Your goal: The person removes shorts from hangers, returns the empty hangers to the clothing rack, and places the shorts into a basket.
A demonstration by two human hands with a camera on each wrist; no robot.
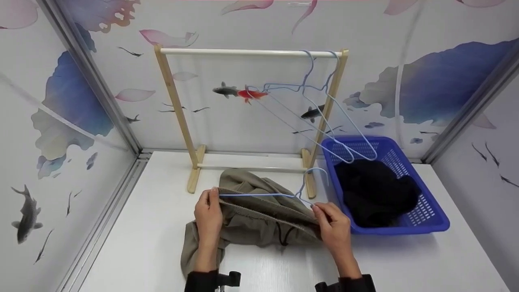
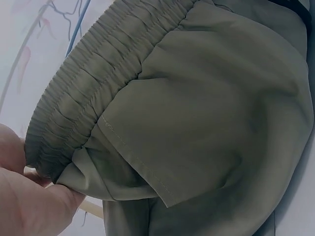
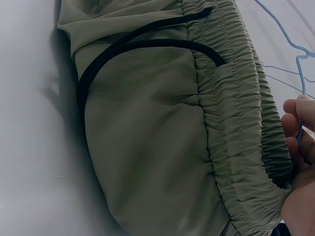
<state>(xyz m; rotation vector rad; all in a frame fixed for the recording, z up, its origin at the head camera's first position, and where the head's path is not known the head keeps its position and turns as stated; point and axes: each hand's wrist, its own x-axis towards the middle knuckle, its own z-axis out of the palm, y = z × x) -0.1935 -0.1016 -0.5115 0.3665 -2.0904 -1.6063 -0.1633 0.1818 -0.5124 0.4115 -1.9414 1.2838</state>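
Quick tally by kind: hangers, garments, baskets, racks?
Hangers: 3, two on the rack, one light-blue hanger at the olive trousers
Garments: 2, olive trousers, black garment
Baskets: 1, blue basket
Racks: 1
Total: 7

Both forearms reach forward side by side in dark sleeves, the left hand [image 1: 208, 219] and the right hand [image 1: 334, 227] level with each other, palms down, fingers and thumbs pinched closed.

Hanger [image 1: 259, 195] ends inside waistband [image 1: 263, 207]
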